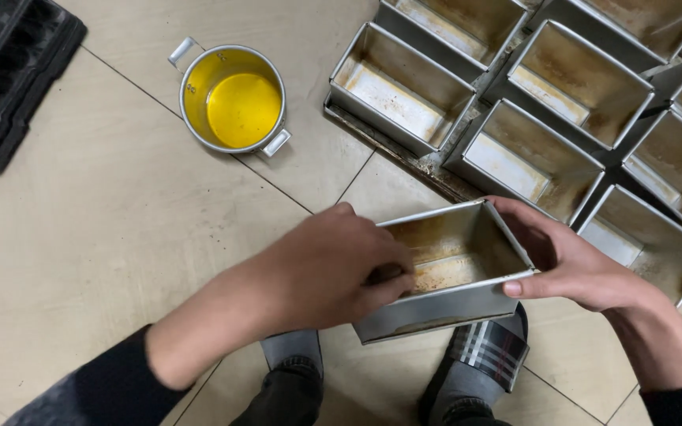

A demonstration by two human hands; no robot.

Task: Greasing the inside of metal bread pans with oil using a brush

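Observation:
A rectangular metal loaf tin (455,272) is held tilted above the tiled floor, its greasy inside facing me. My right hand (574,264) grips its right end, thumb along the front rim and fingers behind the end wall. My left hand (333,272) reaches inside the tin from the left, fingers closed around something I cannot make out, pressed against the tin's inner wall.
A small metal pot of yellow oil (234,99) stands on the floor to the upper left. Several empty loaf tins (550,87) sit on a tray at the upper right. A black plastic tray (5,75) lies at the far left. My feet in sandals (487,355) are below the tin.

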